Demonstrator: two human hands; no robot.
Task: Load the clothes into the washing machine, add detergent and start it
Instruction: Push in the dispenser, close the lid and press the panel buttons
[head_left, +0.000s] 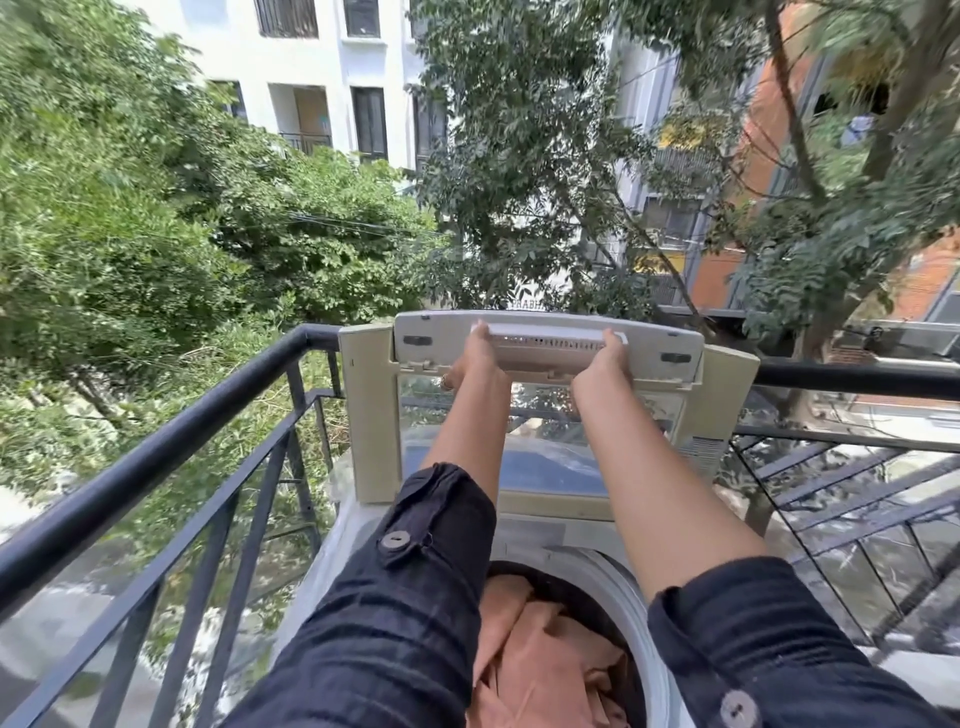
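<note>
Now your left hand (475, 356) and right hand (605, 361) both grip the raised, folded lid (675, 345) at its top edge, fingers curled over it; below, peach clothes (545, 654) sit inside the washing machine (631, 592); a black railing (156, 457) stands just beside it.

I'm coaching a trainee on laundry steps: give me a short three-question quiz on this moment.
1. True or false: the lid is shut flat over the drum.
2. Which colour are the clothes showing in the drum? A) green B) peach C) white
3. Which grips the lid: the left hand, the right hand, or both?
Key: 1 false, the lid stands raised; 2 B; 3 both.
</note>
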